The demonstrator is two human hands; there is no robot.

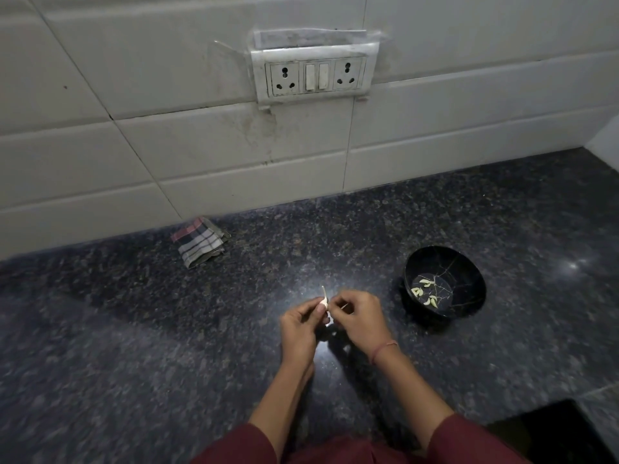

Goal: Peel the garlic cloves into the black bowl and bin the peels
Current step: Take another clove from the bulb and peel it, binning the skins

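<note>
The left hand [299, 324] holds one garlic clove [324, 302] in its grip, pinched between the thumb and the curled fingers, a little above the table [167, 329]. The right hand [360, 321] is just beside it, and its grip seems closed in a pinch on a thin piece of peel [345, 307] at the side of the clove. The clove stands more or less upright, with a dry tip of skin pointing up and away from the person, so I think the peel must be pulled sideways, to the right. The black bowl [469, 279] stands on the table to the right and a little farther away, near the right hand and well apart from the left. Several peeled cloves [424, 281] lie in its bottom. The right hand looks better placed to drop the clean clove there. No bin is in view.
</note>
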